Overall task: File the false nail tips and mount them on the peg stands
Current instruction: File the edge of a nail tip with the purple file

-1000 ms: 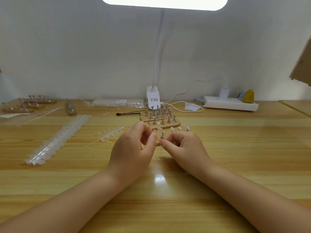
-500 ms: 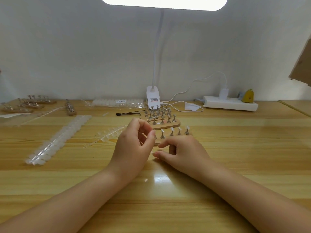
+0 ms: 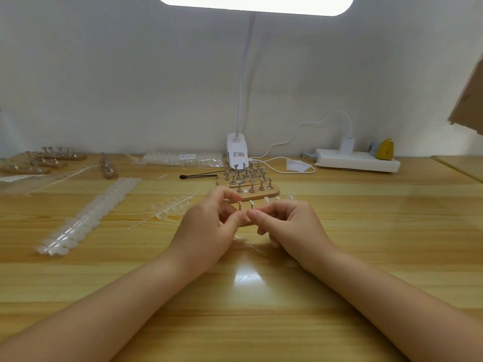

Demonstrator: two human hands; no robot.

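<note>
White wall behind; pale wood counter [image 3: 366,231] lit by a lamp [image 3: 236,150] clamped at the back edge.

Left hand [image 3: 206,231] and right hand [image 3: 290,226] met just in front of the near stand [image 3: 257,205]. Both had fingers curled, thumb and forefinger tips nearly touching each other across the gap. Something small seemed pinched there, probably a nail tip, but it was too small and clear to confirm; whether either hand truly held one could not be told. A thin clear strip [image 3: 251,246] lay on the counter under and between the hands.

Step judged: seating a tip on a peg of the near stand. To do it well: hold the tip by its edges, curve up, centre it over the peg head, press straight down lightly, and keep the other hand steadying the stand so mounted tips are not knocked.

Counts:
- Near stand: four tips showed above the hands; further pegs hidden.
- Stands [image 3: 248,182] just beyond the hands: three or four wooden bases packed together, pegs bare, number uncertain.
- Far-left stands [image 3: 47,160]: about four.
- Tip strips left of the left hand: one long [image 3: 88,218], one short [image 3: 170,207].
- Bagged tips [image 3: 183,159] by the lamp: one pack.
- Black tool [image 3: 198,176]: one.
- Power strip [image 3: 358,163]: one.
</note>
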